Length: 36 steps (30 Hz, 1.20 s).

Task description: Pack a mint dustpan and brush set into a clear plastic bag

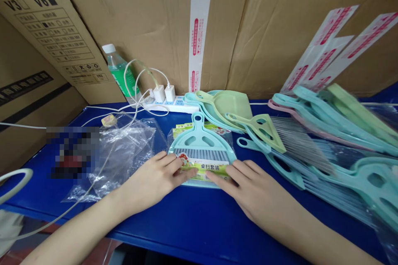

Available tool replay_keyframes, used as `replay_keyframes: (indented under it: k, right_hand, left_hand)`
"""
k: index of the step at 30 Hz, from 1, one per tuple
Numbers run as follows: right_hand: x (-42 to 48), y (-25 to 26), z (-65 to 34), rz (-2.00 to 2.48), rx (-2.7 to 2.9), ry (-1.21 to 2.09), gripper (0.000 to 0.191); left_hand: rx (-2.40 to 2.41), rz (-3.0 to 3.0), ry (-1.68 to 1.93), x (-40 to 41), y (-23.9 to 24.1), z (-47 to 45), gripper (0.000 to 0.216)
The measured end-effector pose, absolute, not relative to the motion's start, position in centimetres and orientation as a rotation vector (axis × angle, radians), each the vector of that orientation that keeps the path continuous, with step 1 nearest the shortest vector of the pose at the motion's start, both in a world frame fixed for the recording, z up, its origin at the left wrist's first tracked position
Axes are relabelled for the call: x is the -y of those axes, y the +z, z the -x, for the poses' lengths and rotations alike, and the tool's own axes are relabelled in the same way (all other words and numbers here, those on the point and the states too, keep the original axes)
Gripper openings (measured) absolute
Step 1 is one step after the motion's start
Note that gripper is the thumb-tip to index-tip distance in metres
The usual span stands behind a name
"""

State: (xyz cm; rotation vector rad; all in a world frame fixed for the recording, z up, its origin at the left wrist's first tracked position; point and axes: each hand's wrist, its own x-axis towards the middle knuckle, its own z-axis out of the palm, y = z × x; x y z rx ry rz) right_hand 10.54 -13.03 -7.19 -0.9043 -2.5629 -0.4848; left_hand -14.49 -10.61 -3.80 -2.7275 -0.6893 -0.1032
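A light blue mini dustpan and brush set [201, 143] lies flat on the blue table [192, 223], inside a clear bag with a yellow-green paper label [203, 170] across its lower edge. My left hand [155, 182] presses the label's left side with flat fingers. My right hand [248, 190] presses the label's right side. Both hands rest on the packed set, fingers together, gripping nothing.
Loose green and blue dustpans [226, 107] and brushes [280, 140] pile up at the right. Empty clear bags [124, 149] lie left. A power strip [174, 103] with chargers, white cables and a green bottle [120, 72] stand at the back before cardboard boxes [264, 29].
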Motion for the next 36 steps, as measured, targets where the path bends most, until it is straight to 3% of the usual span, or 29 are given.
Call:
replay_keyframes:
  k: [12,23,28,36]
  right_hand:
    - [12.9,-6.0,-11.4,1.061,2.500,-0.513,0.027]
    - [12.8,-6.3,-11.5,1.166,2.494,-0.496,0.020]
    - [12.5,-6.6,-11.6,1.270,2.414,-0.304,0.023]
    - [12.8,-6.3,-11.5,1.391,2.294,0.217,0.028]
  left_hand:
    - [0.817,2.789,-0.154,10.4,-3.3,14.7,0.014]
    - [0.983,2.633,-0.139,10.3,-3.6,14.6,0.011]
    - [1.352,2.482,-0.072,10.3,-3.7,14.9,0.032]
    - [1.428,2.614,-0.057,10.4,-4.2,15.0,0.033]
